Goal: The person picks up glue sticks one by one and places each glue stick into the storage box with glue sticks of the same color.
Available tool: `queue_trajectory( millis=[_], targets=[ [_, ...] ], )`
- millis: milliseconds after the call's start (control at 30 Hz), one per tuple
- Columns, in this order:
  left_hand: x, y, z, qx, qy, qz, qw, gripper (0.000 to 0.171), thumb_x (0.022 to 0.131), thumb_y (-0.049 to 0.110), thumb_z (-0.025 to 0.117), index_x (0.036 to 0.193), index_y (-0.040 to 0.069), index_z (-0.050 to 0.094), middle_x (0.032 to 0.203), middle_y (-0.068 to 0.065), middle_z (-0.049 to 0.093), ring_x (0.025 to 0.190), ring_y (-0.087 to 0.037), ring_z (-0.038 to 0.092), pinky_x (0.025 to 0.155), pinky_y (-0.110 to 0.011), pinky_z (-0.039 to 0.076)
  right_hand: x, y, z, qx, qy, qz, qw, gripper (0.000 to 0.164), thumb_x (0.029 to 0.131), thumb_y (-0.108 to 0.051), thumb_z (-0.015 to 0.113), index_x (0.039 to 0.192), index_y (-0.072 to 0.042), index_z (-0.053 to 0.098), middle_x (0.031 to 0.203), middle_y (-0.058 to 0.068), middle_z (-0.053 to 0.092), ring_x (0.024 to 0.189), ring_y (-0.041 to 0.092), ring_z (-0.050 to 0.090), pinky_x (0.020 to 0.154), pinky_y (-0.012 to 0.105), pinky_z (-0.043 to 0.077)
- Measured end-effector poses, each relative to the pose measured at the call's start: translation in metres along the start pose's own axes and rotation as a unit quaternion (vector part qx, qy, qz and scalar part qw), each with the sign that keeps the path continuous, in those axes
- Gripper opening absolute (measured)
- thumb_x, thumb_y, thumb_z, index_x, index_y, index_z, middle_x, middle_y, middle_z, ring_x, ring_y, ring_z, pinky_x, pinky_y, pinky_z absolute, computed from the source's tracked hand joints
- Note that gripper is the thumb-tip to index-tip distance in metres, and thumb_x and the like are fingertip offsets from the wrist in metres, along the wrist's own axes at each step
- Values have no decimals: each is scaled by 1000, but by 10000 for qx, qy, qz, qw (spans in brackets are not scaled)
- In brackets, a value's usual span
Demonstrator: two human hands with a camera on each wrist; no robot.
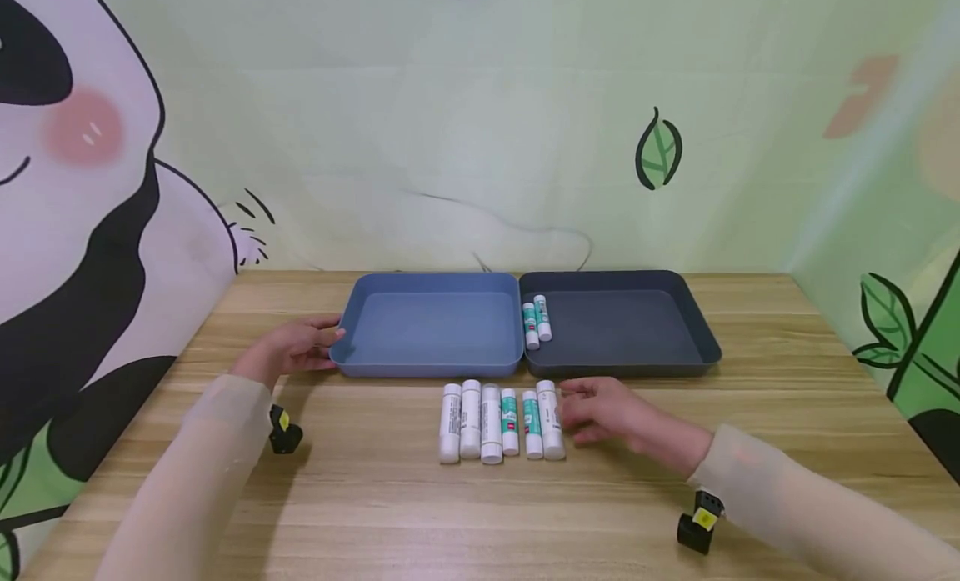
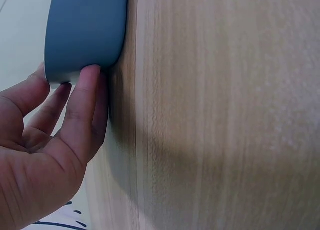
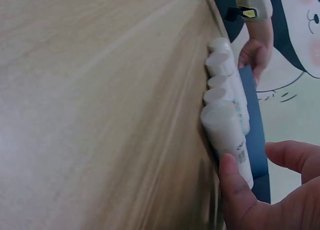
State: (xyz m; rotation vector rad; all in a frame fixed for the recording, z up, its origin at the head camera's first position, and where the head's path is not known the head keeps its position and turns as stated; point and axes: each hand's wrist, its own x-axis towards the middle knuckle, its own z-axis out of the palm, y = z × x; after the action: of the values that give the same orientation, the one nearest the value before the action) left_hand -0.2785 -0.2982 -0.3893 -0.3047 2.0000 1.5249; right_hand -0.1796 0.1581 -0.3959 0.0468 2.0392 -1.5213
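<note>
"Where are the glue sticks (image 1: 491, 424)?"

"Six lie side by side at lower centre of the frame, on the desk (image 1: 375, 514), perhaps lined up for easy reach."

"And the hands?"

"The right hand (image 1: 603, 410) is at the row's right end, fingers parted, gripping nothing; I can't tell if one touches the end stick (image 1: 551, 423). The left hand (image 1: 300, 343) lightly pinches the blue tray (image 1: 427, 369) by its left end, presumably steadying it."

"Anything in the way?"

"That tray's front wall, and the dark grey tray's (image 1: 626, 369), which holds two small glue sticks (image 1: 531, 331)."
</note>
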Motion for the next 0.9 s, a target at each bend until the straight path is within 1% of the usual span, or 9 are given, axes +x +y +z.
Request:
queue_trajectory(
  millis=[167, 267, 333, 433, 667, 800, 900],
  targets=[
    [0, -1, -1, -2, 8, 28, 10000, 70, 109, 22, 49, 165, 12, 9, 101, 3, 56, 86, -6, 59, 80, -20, 61, 1, 0, 4, -91, 33, 91, 9999, 65, 97, -4, 63, 153, 11, 33, 142, 30, 53, 95, 14, 65, 77, 31, 64],
    [0, -1, 0, -27, 30, 18, 10000, 69, 108, 22, 50, 165, 13, 11, 103, 2, 56, 87, -6, 59, 81, -20, 61, 2, 0, 6, -223, 141, 145, 9995, 66, 97, -5, 64, 153, 10, 34, 142, 30, 53, 98, 16, 65, 79, 33, 64],
    [-1, -1, 0, -33, 23, 18, 10000, 69, 108, 22, 49, 165, 13, 11, 105, 2, 55, 87, -6, 59, 82, -20, 61, 3, -1, 8, -305, 230, 175, 9991, 66, 96, -6, 66, 153, 9, 35, 139, 28, 54, 98, 17, 65, 78, 33, 64],
    [-1, 0, 1, -14, 31, 12, 10000, 69, 109, 22, 49, 165, 13, 11, 108, 1, 55, 88, -6, 59, 82, -20, 61, 5, -3, 10, -417, 339, 150, 9984, 67, 95, -7, 67, 152, 9, 37, 133, 24, 56, 96, 17, 64, 75, 31, 64],
    [-3, 2, 2, 46, 44, 19, 10000, 68, 109, 23, 49, 165, 13, 11, 112, -1, 53, 89, -6, 58, 82, -20, 61, 11, -5, 15, -555, 514, 148, 9970, 67, 92, -5, 69, 150, 10, 39, 119, 16, 57, 82, 13, 60, 64, 25, 60],
    [-3, 1, 2, 26, 31, 9, 10000, 69, 109, 22, 48, 165, 13, 9, 112, -1, 53, 89, -6, 58, 82, -20, 61, 11, -7, 18, -615, 521, 92, 9967, 68, 91, -4, 69, 149, 12, 38, 114, 14, 56, 79, 12, 58, 60, 23, 57],
    [-3, 1, 1, 42, 15, 0, 10000, 69, 109, 22, 48, 165, 13, 9, 112, -1, 53, 89, -6, 58, 83, -20, 61, 10, -8, 20, -659, 555, 84, 9962, 67, 91, -3, 69, 149, 12, 38, 113, 14, 55, 80, 12, 58, 59, 23, 57]
  ],
)
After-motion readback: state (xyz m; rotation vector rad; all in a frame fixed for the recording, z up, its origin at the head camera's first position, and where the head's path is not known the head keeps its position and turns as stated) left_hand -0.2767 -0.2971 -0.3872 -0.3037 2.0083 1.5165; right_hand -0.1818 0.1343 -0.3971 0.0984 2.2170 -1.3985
